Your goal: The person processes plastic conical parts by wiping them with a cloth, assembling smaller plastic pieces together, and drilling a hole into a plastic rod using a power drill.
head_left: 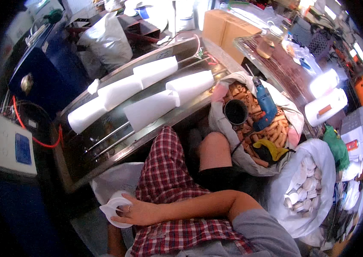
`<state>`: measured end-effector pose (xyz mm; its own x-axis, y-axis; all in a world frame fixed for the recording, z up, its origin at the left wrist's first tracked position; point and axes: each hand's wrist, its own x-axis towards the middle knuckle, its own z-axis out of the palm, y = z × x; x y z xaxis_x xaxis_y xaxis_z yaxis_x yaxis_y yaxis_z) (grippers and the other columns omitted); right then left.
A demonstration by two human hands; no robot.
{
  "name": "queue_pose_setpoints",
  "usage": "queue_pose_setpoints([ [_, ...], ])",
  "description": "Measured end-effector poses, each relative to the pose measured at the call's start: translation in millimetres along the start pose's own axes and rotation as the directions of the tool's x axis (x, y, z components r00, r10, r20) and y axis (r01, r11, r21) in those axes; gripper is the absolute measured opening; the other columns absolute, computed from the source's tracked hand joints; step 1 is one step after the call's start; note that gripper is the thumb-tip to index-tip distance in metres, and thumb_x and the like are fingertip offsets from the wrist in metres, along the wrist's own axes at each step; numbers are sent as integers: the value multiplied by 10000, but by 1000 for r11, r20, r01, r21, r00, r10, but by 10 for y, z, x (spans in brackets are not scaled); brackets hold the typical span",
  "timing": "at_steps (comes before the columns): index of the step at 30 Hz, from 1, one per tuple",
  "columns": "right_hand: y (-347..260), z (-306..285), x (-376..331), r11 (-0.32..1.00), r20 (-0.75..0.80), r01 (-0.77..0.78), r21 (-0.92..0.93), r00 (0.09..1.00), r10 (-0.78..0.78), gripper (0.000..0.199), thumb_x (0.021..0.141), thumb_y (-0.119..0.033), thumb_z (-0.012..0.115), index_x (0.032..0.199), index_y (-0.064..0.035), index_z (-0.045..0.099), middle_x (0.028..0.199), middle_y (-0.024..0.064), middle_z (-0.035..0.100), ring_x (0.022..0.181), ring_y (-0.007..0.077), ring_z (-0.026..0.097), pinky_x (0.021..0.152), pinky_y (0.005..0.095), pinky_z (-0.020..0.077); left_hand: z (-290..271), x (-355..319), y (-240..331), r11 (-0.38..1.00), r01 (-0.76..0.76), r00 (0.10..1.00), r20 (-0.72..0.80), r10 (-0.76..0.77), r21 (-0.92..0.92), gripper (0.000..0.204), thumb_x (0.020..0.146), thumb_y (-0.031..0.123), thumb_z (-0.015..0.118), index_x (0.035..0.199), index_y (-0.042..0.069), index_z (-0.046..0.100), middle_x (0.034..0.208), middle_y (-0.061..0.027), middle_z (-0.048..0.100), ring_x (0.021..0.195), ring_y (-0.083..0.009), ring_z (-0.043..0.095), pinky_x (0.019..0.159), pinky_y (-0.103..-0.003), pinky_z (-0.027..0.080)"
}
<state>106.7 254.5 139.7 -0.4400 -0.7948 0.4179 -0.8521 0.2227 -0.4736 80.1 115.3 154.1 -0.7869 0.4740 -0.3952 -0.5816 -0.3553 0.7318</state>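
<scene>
My right hand (136,212) reaches across my lap to the left. Its fingers grip the rim of a white cup-shaped piece (117,204). My left forearm (115,240) comes up from the lower edge below that piece, and the left hand itself is hidden. A white bag (117,180) hangs just beyond the piece. Further ahead, several white tapered sleeves (151,109) lie in two rows along metal rods (109,138) over a metal trough (80,160).
To the right, a cloth sack (224,124) of orange-brown tubes (278,132) holds a blue power drill (266,103) and a dark cup (236,112). Beside it stands a white bag (325,171) of round white pieces (305,188). A cardboard box (228,34) and a blue cabinet (46,73) stand behind.
</scene>
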Motion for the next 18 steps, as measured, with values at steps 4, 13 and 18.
queue_pose_setpoints([
  [4,-25,30,-19,997,-163,35,-67,986,-46,531,855,-131,462,1373,-102,350,938,133,625,1072,293,523,1023,647,198,-50,-5,-50,997,-10,1000,1,10,-83,580,943,523,350,1221,41,513,1219,-111,558,1090,-264,551,958,-411,431],
  [13,273,-1525,-526,767,-79,-556,-320,823,563,415,838,-177,474,1246,-98,482,1298,174,437,1214,311,428,1008,570,287,-1297,692,498,902,-425,779,-537,323,-75,536,950,499,375,1220,60,521,1220,-72,561,1104,-225,534,950,-383,429],
  [18,223,-2181,-2283,234,-667,-959,-159,279,690,606,757,-56,624,1314,13,397,1307,204,452,1203,346,432,1025,400,317,-1570,1334,962,797,-524,448,-698,558,300,559,905,496,501,1196,20,546,1184,-92,567,1052,-201,546,908,-329,438],
])
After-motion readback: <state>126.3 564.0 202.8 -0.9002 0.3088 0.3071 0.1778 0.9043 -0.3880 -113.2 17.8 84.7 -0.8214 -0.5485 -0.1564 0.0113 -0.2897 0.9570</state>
